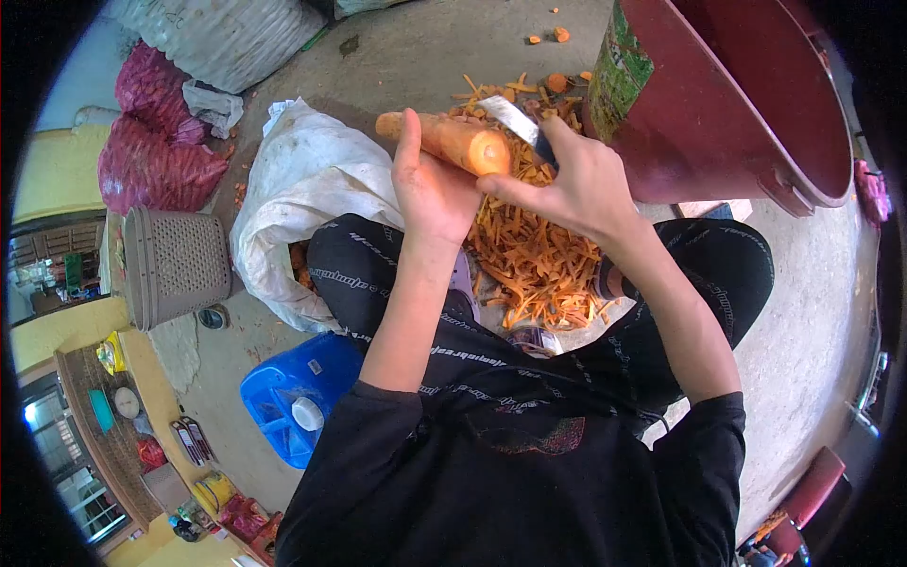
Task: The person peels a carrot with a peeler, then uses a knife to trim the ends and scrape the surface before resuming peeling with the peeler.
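A thick peeled carrot [439,137] lies across my left hand [436,194], the palm under it and the thumb raised along its side. Its cut, pale end faces my right hand [588,184]. The fingers of that hand are closed around the dark handle of a knife [511,115], whose broad, bright blade sits just beyond the carrot's cut end. My right thumb reaches to the carrot's end. Below both hands, a heap of orange peelings [539,260] covers the floor between my legs.
A large maroon tub [699,104] stands to the right of the peelings. On the left are a white sack [312,175], a blue jerrycan [298,392] and a grey basket [184,265]. Red mesh sacks [156,165] lie farther back. Carrot pieces [561,34] are on the floor ahead.
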A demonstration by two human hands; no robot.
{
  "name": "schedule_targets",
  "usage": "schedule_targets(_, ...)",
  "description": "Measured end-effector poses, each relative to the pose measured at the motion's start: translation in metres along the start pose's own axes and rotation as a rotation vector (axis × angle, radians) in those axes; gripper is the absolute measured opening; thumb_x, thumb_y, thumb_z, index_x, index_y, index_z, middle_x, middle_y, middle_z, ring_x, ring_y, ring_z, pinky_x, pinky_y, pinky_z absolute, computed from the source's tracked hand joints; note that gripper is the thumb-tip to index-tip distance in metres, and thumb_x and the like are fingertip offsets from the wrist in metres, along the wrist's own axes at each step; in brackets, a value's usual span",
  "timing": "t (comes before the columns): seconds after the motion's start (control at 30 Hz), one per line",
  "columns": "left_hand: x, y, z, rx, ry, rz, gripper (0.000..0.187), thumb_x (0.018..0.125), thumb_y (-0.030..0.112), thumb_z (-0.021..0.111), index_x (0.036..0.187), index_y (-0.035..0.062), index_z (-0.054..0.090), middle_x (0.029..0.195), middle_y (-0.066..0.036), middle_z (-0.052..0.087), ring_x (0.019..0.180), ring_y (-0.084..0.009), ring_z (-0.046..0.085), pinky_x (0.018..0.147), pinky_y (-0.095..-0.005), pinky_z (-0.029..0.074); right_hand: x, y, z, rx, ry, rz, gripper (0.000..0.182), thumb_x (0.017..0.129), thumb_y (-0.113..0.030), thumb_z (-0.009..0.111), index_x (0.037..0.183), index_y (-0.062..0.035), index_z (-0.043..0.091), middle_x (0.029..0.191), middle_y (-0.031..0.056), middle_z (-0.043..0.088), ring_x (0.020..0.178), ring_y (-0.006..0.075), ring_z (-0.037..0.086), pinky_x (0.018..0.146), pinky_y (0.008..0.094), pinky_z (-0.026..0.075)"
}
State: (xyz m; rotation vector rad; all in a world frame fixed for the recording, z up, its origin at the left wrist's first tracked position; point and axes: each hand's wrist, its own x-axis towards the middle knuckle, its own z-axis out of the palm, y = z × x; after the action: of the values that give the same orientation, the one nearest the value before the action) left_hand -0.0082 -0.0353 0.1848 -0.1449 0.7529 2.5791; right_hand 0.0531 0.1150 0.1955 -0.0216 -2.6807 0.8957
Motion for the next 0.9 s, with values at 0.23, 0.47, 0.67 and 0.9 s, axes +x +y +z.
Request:
schedule_targets(0.23, -0.002, -0.009, -0.003, 0.041, -0.044, 0.027, 0.041, 0.091, 0.043, 0.05, 0.103, 0.0044, 0.049, 0.093, -0.01, 0.057, 0.089, -0.0229, 0.056, 0.082, -0.0386, 0.045, 0.001, 0.002, 0.011, -0.144, 0.061, -0.058, 0.072, 0.061, -0.072, 0.065, 0.067, -0.0041, 0.044, 0.05, 0.0119, 0.052, 0.045, 0.027, 0.058, 0.043, 0.0354, 0.045)
schedule_targets(0.47, -0.003, -0.011, -0.004, 0.02, -0.037, 0.042, 0.037, 0.091, 0.04, 0.052, 0.099, 0.0044, 0.05, 0.093, -0.008, 0.056, 0.09, -0.0222, 0.056, 0.084, -0.0381, 0.044, 0.0, 0.007, 0.023, -0.236, 0.134, -0.078, 0.07, 0.065, -0.076, 0.058, 0.065, -0.0065, 0.045, 0.05, 0.0107, 0.055, 0.042, 0.0236, 0.058, 0.037, 0.0323, 0.045)
schedule_targets(0.67, 0.0, -0.016, -0.008, -0.002, 0.01, 0.087, 0.037, 0.094, 0.041, 0.046, 0.1, 0.0048, 0.051, 0.091, -0.008, 0.055, 0.088, -0.0197, 0.054, 0.082, -0.0367, 0.044, -0.003, 0.01, 0.033, -0.211, 0.099, -0.087, 0.066, 0.074, -0.07, 0.055, 0.068, -0.0045, 0.047, 0.05, 0.0125, 0.055, 0.041, 0.029, 0.057, 0.037, 0.037, 0.044)
schedule_targets(0.9, 0.0, -0.021, -0.007, -0.014, 0.002, 0.119, 0.026, 0.092, 0.033, 0.053, 0.096, 0.0075, 0.048, 0.088, -0.004, 0.053, 0.087, -0.0186, 0.053, 0.082, -0.037, 0.044, -0.006, 0.011, 0.041, -0.154, 0.056, -0.081, 0.064, 0.08, -0.066, 0.048, 0.065, -0.0039, 0.051, 0.048, 0.0142, 0.056, 0.039, 0.0287, 0.057, 0.036, 0.0383, 0.045)
